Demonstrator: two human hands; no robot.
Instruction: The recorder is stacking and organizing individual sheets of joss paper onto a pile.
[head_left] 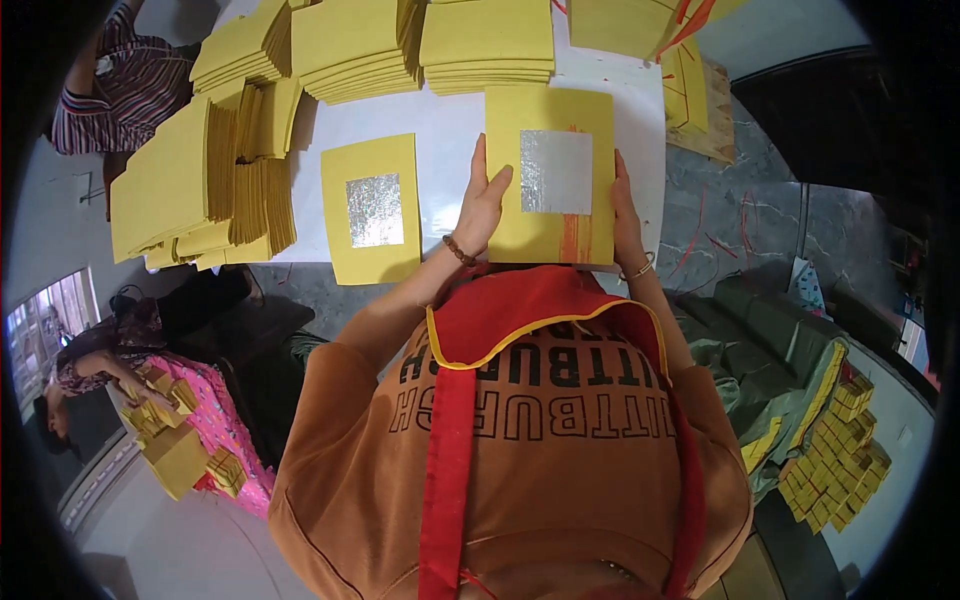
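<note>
Between both hands, at the near edge of the white table, I hold what looks like a stack of yellow paper [550,110]. A silver foil square is on its top sheet, with orange-red streaks beside and below it. My left hand [484,208] grips the left edge, thumb over the top. My right hand [626,215] presses along the right edge, its fingers partly hidden. To the left, apart from my hands, lies another yellow sheet [335,210] with a silver square; whether more sheets lie under it I cannot tell.
Thick yellow paper stacks [487,45] line the table's far side, and more stacks [165,190] stand at the left. Red strips [690,25] hang at the far right. Two other people are at the left, one handling yellow bundles over a pink cloth [215,410]. Tied bundles [840,450] are piled lower right.
</note>
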